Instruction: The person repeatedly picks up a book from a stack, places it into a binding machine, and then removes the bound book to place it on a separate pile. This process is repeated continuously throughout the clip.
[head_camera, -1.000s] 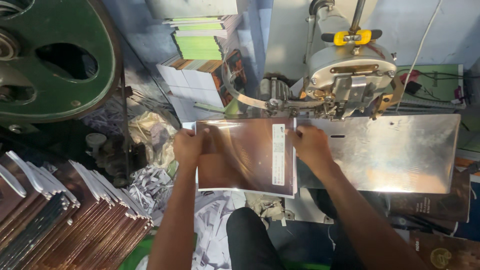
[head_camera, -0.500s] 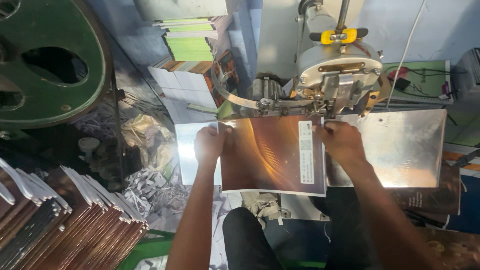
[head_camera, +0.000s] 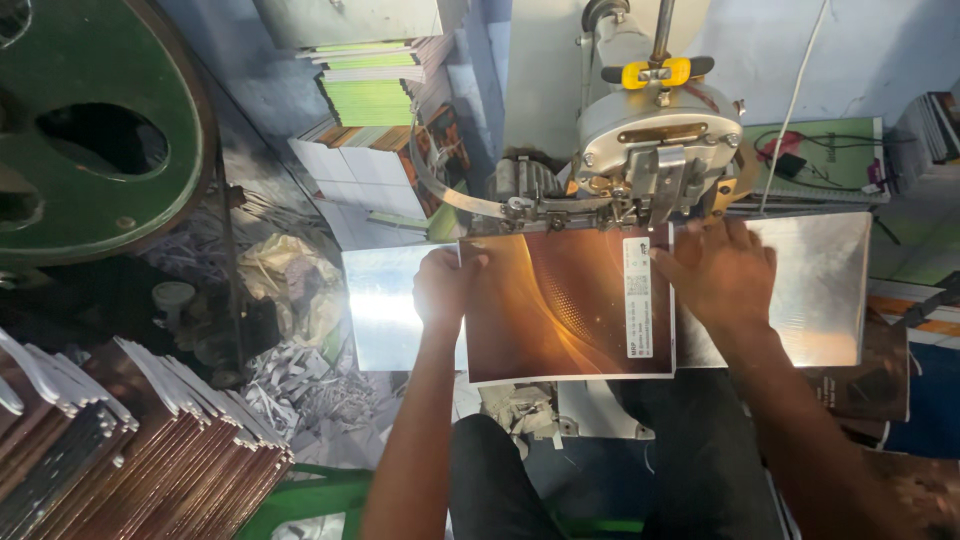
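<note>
A brown booklet (head_camera: 560, 310) with an orange swirl cover and a white label strip lies on the shiny metal table (head_camera: 820, 290) of a stitching machine (head_camera: 650, 150). Its far edge sits under the machine's head. My left hand (head_camera: 445, 290) grips the booklet's left edge, thumb on top. My right hand (head_camera: 715, 275) presses flat on the booklet's right edge and the table beside it, fingers spread.
A stack of brown booklets (head_camera: 130, 450) leans at the lower left. A big green wheel (head_camera: 90, 130) fills the upper left. Stacked green and white books (head_camera: 370, 110) stand behind the machine. Paper scraps (head_camera: 300, 390) lie on the floor. My legs (head_camera: 500, 480) are below the table.
The booklet has slid right and further under the machine head, with both hands moving along on its edges.
</note>
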